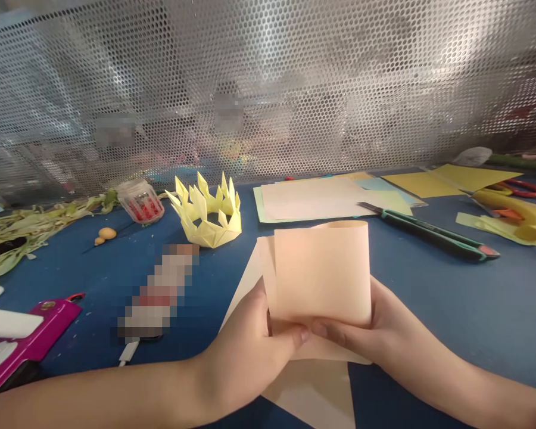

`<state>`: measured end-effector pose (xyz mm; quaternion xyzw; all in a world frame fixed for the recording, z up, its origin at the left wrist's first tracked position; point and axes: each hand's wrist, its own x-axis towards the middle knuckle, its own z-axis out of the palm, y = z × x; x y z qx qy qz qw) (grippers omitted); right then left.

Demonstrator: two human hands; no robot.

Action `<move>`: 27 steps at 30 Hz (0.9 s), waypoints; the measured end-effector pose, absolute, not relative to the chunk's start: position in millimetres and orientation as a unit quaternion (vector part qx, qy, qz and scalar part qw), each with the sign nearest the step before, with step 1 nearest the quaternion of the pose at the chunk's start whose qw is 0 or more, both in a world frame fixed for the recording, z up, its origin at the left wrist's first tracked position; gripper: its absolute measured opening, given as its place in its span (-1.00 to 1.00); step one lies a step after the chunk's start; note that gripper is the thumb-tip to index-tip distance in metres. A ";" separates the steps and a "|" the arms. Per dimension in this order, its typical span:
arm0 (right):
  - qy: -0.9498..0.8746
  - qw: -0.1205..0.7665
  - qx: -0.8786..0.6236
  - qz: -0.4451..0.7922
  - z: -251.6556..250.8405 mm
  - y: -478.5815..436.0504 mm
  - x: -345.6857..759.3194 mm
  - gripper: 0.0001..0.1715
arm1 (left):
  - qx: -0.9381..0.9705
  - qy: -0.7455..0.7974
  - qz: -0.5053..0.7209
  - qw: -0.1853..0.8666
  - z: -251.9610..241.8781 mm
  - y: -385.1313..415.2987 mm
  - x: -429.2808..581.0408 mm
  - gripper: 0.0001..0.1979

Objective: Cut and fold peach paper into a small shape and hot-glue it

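Pinching at its lower edge, you are holding a pale peach, smooth paper sheet (321, 274) between both hands, in front of you and above the blue tabletop (495, 310). Your left hand (250, 351) is closing on the paper's lower left, and your right hand (379, 328) is gripping the lower right; the two thumbs are lying across the front, their tips nearly meeting. The sheet is curving over at the upper right in a soft, rounded loop, and its left edges are sitting slightly out of line.

By the look of it, you are doubling the paper over, and no sharp crease is showing at that bend. The next move is probably calling for squared edges first, then even pressure along the curve, with one hand steadying the layers.

More pale paper (317, 393) is showing beneath your hands; whether it is joining the held piece, you cannot tell. Farther out, a pale yellow, pointed folded-paper crown (214, 235) is standing to the left, near a clear jar of red bits (142, 202). A green-and-black box cutter (433, 232) is lying to the right, its tip reaching over a stack of pastel paper sheets (312, 199). Behind everything, a silvery perforated metal screen (268, 89) is rising.
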<state>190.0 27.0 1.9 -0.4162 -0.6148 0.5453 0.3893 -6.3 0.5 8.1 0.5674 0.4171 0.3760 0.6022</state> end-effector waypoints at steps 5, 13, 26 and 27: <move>-0.637 0.380 -0.410 0.531 2.6 27.6 188.1 -0.42 | 0.564 0.406 0.395 0.601 15.0 9.4 -7.9 -0.52; -0.647 0.383 -0.415 0.512 1.6 28.2 186.8 -0.51 | 0.605 0.401 0.400 0.560 15.7 8.6 -9.8 -0.69; -0.674 0.406 -0.417 0.454 -1.1 25.9 185.8 -0.46 | 0.603 0.374 0.416 0.569 10.1 6.7 -5.0 -0.63; -0.679 0.407 -0.417 0.447 -1.4 25.1 185.5 -0.45 | 0.596 0.367 0.420 0.578 9.3 6.2 -4.5 -0.62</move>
